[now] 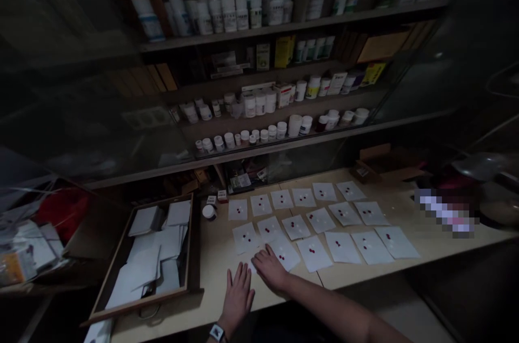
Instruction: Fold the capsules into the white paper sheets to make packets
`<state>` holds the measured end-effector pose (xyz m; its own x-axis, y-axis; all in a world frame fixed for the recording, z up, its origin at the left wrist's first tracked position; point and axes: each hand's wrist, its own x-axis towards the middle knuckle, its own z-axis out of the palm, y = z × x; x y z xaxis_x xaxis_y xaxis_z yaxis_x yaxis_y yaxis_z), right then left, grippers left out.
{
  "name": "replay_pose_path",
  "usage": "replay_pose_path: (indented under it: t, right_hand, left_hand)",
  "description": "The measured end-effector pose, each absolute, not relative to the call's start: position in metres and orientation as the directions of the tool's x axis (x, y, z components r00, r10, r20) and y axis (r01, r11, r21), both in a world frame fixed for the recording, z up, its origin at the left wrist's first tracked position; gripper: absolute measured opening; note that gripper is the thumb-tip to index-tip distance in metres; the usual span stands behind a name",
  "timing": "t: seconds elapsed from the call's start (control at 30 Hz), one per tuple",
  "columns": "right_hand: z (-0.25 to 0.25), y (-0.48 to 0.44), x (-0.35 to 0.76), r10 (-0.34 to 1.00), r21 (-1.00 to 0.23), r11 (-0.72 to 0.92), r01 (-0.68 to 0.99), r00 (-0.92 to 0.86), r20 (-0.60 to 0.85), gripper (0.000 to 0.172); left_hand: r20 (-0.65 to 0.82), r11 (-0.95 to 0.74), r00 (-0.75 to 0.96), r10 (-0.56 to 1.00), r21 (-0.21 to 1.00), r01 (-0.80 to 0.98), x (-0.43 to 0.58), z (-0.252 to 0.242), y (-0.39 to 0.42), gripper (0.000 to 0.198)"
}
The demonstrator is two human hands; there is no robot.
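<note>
Left hand (237, 293) looks spread and empty; right hand (271, 268) is half-curled, can't tell if it's gripping anything. Paper square (292, 257) just beside it, lower centre; one knuckle bump could scatter those red pills (281, 257).

A single view looked out from the person's head, above the near side of the desk (217, 262), facing forward and down. It was nearest to the left hand (238, 293) and right hand (272, 269), seen from above and behind, low in the frame near its middle. Beyond them the papers (314, 254) spread across the middle ground, with the drawer (193, 256) to the left and the carton (399, 174) farther off to the right. The shelves (227, 38) faced the camera across the top, farther away, their edges slanting up rightward.
</note>
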<state>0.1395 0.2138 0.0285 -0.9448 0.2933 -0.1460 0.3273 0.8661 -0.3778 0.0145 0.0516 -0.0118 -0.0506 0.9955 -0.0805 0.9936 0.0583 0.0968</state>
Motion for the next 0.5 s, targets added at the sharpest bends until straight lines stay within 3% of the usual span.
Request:
replay_pose_path:
  t: [0.2, 0.5]
  right_hand:
    - [0.024, 0.233, 0.125, 0.151, -0.395, 0.897, 0.199, -0.977, -0.151, 0.023]
    - [0.024, 0.243, 0.123, 0.120, -0.390, 0.902, 0.186, -0.975, -0.187, 0.018]
  left_hand:
    - [0.154, 0.102, -0.112, 0.982, 0.071, 0.992, 0.015, -0.018, 0.057, 0.043]
    - [0.215, 0.391, -0.433, 0.875, 0.211, 0.896, -0.017, 0.001, 0.103, 0.038]
